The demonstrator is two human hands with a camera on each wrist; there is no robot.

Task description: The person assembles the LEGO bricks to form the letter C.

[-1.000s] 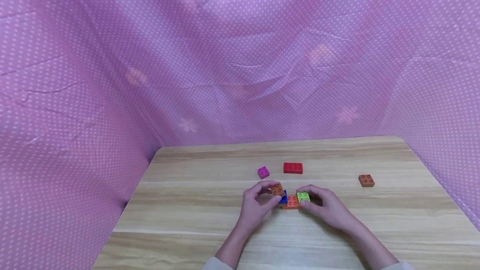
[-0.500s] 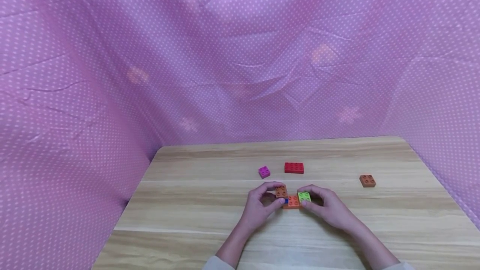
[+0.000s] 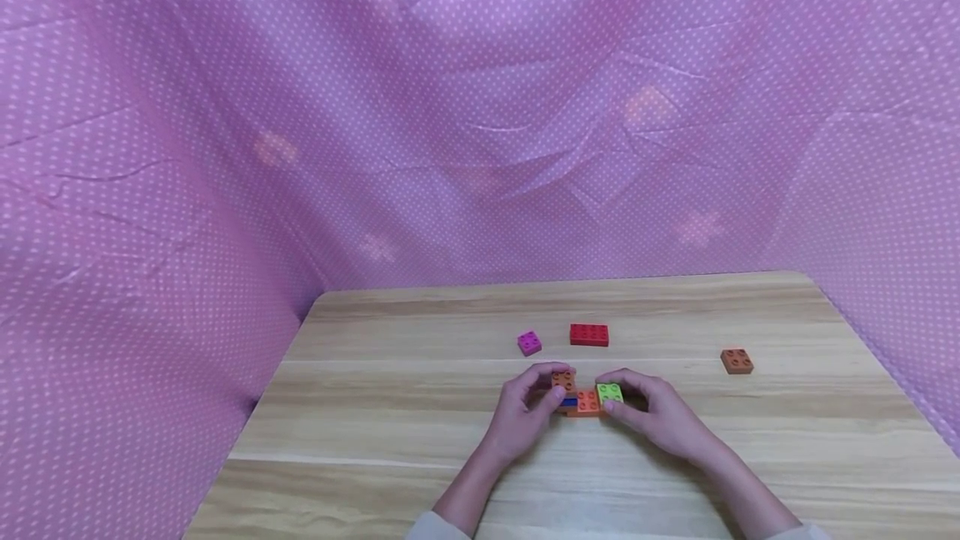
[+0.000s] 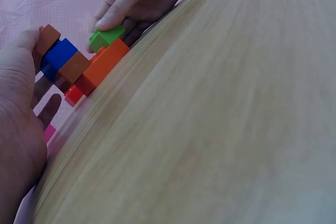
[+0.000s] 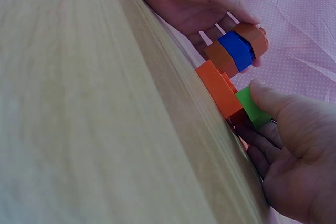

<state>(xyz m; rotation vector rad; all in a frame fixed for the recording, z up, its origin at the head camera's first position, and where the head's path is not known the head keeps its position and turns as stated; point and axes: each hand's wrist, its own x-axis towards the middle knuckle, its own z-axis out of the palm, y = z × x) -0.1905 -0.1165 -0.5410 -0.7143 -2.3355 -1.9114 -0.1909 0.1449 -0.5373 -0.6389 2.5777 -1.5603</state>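
Note:
At the table's middle, my left hand (image 3: 517, 417) pinches a brown toy building brick (image 3: 563, 379) between thumb and fingers, on top of a blue brick (image 4: 62, 52). Beneath the blue one, a second brown brick (image 4: 74, 68) sits over the left end of a longer orange brick (image 5: 220, 92). A light green brick (image 3: 609, 391) stands on the orange brick's right end, and my right hand (image 3: 663, 419) holds it, thumb in front and fingers behind. In the right wrist view the top brown brick leans slightly against the blue one.
Behind the hands lie a magenta brick (image 3: 529, 343) and a long red brick (image 3: 589, 335). Another brown brick (image 3: 737, 361) rests farther right on the wooden table (image 3: 360, 423). Pink dotted cloth (image 3: 480, 215) hangs around the table's back and sides.
My left hand has shifted slightly right, bringing the tilted brown brick squarely over the blue one. Its thumb has since risen a little on the brick's front. My right hand stays on the green brick.

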